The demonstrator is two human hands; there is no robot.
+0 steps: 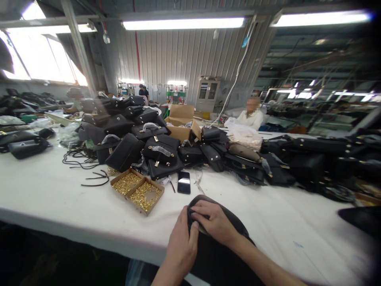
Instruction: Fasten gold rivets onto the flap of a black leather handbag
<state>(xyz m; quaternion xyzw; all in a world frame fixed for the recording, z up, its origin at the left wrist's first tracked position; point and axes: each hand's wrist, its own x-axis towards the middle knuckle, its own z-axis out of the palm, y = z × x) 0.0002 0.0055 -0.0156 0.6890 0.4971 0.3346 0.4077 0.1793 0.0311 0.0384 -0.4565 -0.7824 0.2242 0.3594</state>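
A black bag (pixel 220 258) stands at the table's near edge, its upper rim turned toward me. My left hand (pixel 183 238) is closed on the left corner of that rim, thumb on the near side and fingers behind. Just to the right, my right hand (pixel 212 218) pinches the same edge, with its fingertips tucked at the opening. Whatever small part may sit between the fingertips is hidden. Beyond the hands a dark phone (pixel 183 182) lies flat. To its left is a cardboard tray (pixel 162 193) in two halves, filled with small gold-coloured metal pieces (pixel 141 194).
Black handbags (pixel 159 151) are heaped across the table's far side, around an open cardboard box (pixel 181 113). More bags (pixel 321 159) lie along the right. Black cords (pixel 97 178) rest on the white tabletop (pixel 74 206) at left. A person in white (pixel 251 117) sits opposite.
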